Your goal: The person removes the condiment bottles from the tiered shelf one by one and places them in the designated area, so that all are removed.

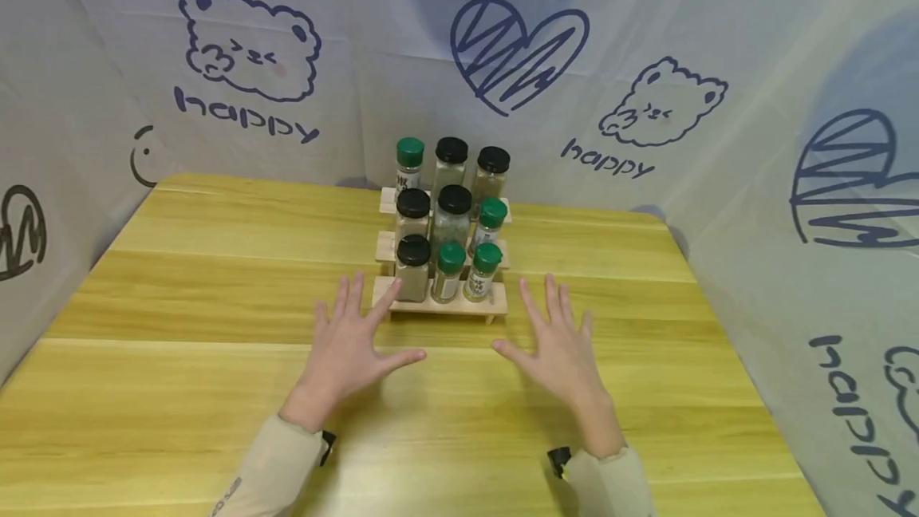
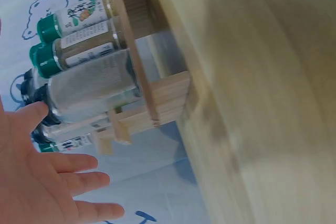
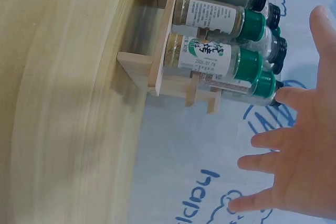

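A tiered wooden rack [image 1: 467,308] stands on the table with spice jars in three rows. Its front row has a black-capped jar [image 1: 412,270] at left, then a green-capped jar [image 1: 448,274] and another green-capped jar [image 1: 483,274]. More black-capped and green-capped jars fill the two tiers behind. My left hand [image 1: 348,349], fingers spread, is in front of the rack's left side; its index fingertip overlaps the black-capped jar in the head view. On the other side my right hand [image 1: 560,349] also has its fingers spread, right of the rack. Neither hand holds anything.
The wooden table [image 1: 179,389] has yellow-brown grain. Behind it and along both sides hangs a pale cloth [image 1: 373,38] printed with bears, hearts and lettering. The rack stands near the table's back edge. Black wrist devices show at the left cuff [image 1: 327,447] and right cuff [image 1: 558,461].
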`<state>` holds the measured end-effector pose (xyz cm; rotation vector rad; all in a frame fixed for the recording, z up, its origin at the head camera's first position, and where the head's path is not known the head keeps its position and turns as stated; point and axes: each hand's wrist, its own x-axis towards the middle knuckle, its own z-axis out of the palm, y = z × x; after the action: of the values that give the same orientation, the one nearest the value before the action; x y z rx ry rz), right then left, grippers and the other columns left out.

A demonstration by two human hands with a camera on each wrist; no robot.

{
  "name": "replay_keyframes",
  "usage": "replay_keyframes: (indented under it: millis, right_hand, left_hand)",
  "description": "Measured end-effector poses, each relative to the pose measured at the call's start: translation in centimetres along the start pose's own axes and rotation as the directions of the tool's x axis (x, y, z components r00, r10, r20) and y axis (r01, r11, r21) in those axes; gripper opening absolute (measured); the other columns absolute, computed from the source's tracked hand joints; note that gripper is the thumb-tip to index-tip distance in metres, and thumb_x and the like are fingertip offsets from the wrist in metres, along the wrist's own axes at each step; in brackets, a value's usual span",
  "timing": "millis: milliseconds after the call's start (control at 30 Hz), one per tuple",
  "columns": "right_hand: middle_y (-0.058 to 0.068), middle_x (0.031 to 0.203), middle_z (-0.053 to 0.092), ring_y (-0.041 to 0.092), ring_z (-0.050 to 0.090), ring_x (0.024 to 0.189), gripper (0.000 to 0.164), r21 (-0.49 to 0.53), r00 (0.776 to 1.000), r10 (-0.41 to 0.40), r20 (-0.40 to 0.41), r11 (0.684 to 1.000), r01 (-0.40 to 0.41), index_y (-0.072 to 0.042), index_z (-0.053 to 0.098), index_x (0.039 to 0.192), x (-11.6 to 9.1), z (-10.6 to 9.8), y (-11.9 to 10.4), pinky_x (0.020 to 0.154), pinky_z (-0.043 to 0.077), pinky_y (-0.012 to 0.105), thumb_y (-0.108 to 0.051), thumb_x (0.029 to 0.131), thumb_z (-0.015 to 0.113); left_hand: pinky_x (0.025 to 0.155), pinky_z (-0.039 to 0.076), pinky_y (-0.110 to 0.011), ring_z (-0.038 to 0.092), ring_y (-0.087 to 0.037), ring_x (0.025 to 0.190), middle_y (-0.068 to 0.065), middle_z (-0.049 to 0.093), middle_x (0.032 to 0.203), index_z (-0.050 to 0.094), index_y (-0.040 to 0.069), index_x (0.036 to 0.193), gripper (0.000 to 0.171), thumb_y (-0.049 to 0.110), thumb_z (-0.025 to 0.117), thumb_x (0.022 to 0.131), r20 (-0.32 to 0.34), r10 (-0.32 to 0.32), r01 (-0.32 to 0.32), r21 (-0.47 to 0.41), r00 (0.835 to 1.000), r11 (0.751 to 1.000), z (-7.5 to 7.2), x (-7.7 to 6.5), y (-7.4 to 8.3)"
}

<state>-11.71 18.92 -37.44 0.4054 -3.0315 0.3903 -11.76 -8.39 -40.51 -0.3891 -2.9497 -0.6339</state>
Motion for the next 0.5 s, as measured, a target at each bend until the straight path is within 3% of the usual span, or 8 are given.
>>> replay_keyframes:
  millis: [100, 267, 500]
  right_hand:
    - [0.017, 0.147, 0.0, 0.037, 0.004, 0.131, 0.083, 0.051, 0.999, -0.02, -0.034, 0.998, 0.022, -0.019, 0.015, 0.144, 0.1, 0.1, 0.4, 0.095, 0.007, 0.066, -0.06, 0.081, 0.049]
    - [0.02, 0.145, 0.01, 0.042, 0.017, 0.127, 0.077, 0.154, 0.993, -0.061, -0.105, 0.985, 0.077, -0.015, 0.018, 0.144, 0.4, 0.4, 1.3, 0.097, 0.013, 0.062, -0.05, 0.085, 0.052]
    - [0.022, 0.141, 0.024, 0.042, 0.028, 0.123, 0.068, 0.352, 0.983, -0.059, -0.174, 0.928, 0.118, -0.013, 0.025, 0.142, 1.0, 0.8, 2.1, 0.091, 0.028, 0.061, -0.034, 0.086, 0.058]
  left_hand:
    - [0.099, 0.002, -0.061, 0.003, -0.043, 0.129, -0.027, 0.008, 0.143, 0.017, 0.029, 0.143, 0.093, 0.076, 0.046, 0.068, -0.007, -0.001, 0.001, -0.067, 1.0, 0.998, 0.4, 0.1, -0.4]
    - [0.099, 0.009, -0.061, 0.018, -0.046, 0.126, -0.028, 0.019, 0.14, 0.018, 0.025, 0.144, 0.091, 0.072, 0.047, 0.072, -0.029, -0.005, 0.002, -0.104, 1.0, 0.995, 0.9, 0.2, -0.9]
    - [0.099, 0.017, -0.058, 0.029, -0.045, 0.121, -0.028, 0.03, 0.134, 0.02, 0.016, 0.143, 0.085, 0.062, 0.051, 0.078, -0.087, 0.008, -0.021, -0.145, 0.996, 0.989, 1.4, 0.5, -1.3]
